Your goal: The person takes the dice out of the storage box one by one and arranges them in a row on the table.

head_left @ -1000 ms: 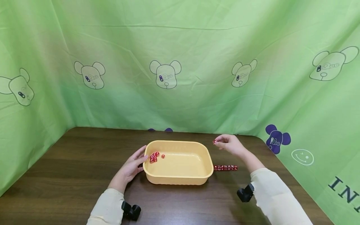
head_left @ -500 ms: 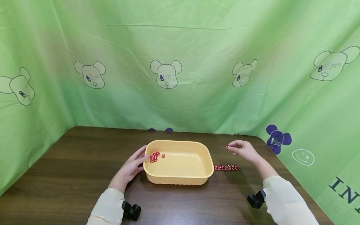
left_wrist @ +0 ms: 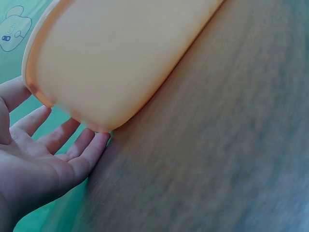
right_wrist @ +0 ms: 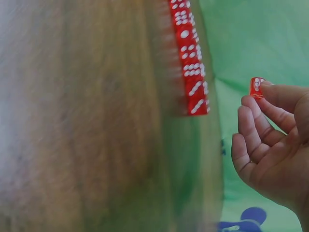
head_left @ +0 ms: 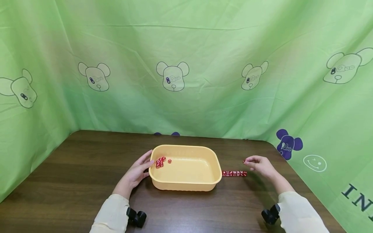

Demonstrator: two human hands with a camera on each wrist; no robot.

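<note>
A yellow plastic tub [head_left: 186, 187] stands on the table with several red dice [head_left: 159, 162] at its left end. My left hand [head_left: 135, 173] holds the tub's left end, thumb over the rim and fingertips against the outer wall, as the left wrist view shows [left_wrist: 53, 159]. In the air right of the tub, my right hand [head_left: 261, 166] pinches a red die [right_wrist: 257, 87] between thumb and forefinger, the other fingers loosely bent. A straight row of red dice [head_left: 234, 173] extends from the tub's right side; the held die is just above and behind the row's right end.
The dark wooden table [head_left: 87, 161] is enclosed by a green curtain [head_left: 186, 106] with printed bear heads at the back and sides. Black wrist cameras [head_left: 136, 218] sit on both sleeves.
My right hand has moved right and down toward the row's right end, carrying the die. The left hand and the tub hold their place.
</note>
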